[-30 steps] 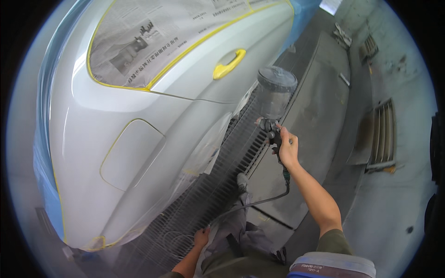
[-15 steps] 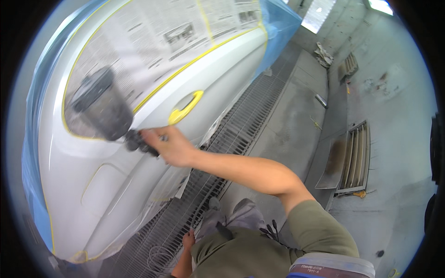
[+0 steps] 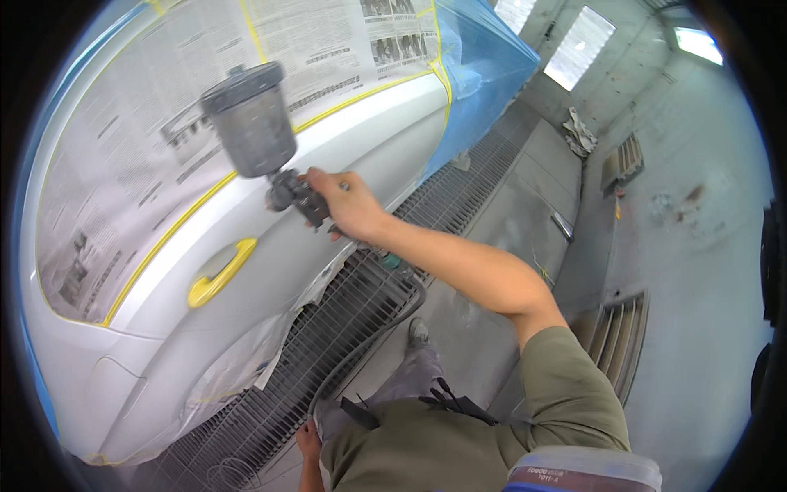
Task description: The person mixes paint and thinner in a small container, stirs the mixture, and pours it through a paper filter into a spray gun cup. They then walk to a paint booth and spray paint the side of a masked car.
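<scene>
My right hand (image 3: 354, 205) is closed around the grip of a spray gun (image 3: 293, 197), arm stretched out to the left. A dark, stained paint cup (image 3: 252, 123) sits on top of the gun, slightly tilted. The gun is held in front of a white car side panel (image 3: 328, 176), with a gap I cannot judge. A door handle (image 3: 221, 275) covered in yellow tape lies below and left of the gun. Low beside my leg, my left hand (image 3: 309, 440) is curled around a dark air hose (image 3: 361, 348), which runs up toward the gun.
Newspaper (image 3: 164, 98) edged with yellow tape covers the windows. Blue plastic film (image 3: 479, 78) wraps the car's far end. Metal floor grating (image 3: 328, 312) runs along the car, with a coiled hose (image 3: 234, 473) on it. A grey wall (image 3: 697, 246) with vents stands at the right.
My right hand has carried the spray gun up and to the right along the panel. My view has shifted along the car, and the hose and one shoe show more now.
</scene>
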Available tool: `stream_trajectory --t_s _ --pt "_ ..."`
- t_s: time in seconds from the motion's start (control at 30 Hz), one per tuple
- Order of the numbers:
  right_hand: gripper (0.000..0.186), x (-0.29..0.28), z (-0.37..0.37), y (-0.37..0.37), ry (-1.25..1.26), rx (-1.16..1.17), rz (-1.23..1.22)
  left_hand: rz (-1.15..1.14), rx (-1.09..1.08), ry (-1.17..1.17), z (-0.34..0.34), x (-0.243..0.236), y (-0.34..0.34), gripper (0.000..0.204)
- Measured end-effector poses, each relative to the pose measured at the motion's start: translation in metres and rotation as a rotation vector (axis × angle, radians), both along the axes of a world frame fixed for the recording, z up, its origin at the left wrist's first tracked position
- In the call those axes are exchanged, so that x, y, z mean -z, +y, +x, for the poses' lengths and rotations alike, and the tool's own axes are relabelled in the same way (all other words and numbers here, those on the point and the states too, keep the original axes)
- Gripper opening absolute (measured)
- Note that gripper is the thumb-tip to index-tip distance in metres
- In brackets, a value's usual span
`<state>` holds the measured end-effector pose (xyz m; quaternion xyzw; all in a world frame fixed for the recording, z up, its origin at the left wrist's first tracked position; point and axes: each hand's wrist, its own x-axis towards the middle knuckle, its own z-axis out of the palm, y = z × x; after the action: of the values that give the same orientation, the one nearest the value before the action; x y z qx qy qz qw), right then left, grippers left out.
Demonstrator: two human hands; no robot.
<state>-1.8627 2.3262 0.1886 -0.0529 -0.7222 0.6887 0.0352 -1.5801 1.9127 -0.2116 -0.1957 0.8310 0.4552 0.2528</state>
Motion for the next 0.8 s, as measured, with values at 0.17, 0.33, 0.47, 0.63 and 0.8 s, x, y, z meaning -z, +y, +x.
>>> stream_trajectory --t_s 0.17,0.33,0.47,0.63,0.8 --pt "0.06 0.004 -0.051 0.181 -0.01 0.101 0.051 -0.158 0.189 0.089 -0.019 -0.028 0.185 0.056" --pt "0.056 0.002 -0.095 0.331 -0.066 0.253 0.12 -0.171 0.186 0.057 -0.033 -0.074 0.3 0.055" --pt "0.054 -0.003 -0.116 0.42 -0.054 0.397 0.049 -0.12 0.164 0.067 -0.05 -0.096 0.357 0.056" --pt "0.057 -0.004 -0.13 0.496 -0.039 0.505 0.183 -0.113 0.143 0.078 -0.045 -0.108 0.395 0.054" --pt "0.058 0.003 -0.131 0.525 0.018 0.66 0.268 -0.117 0.161 0.108 -0.03 -0.106 0.394 0.05"
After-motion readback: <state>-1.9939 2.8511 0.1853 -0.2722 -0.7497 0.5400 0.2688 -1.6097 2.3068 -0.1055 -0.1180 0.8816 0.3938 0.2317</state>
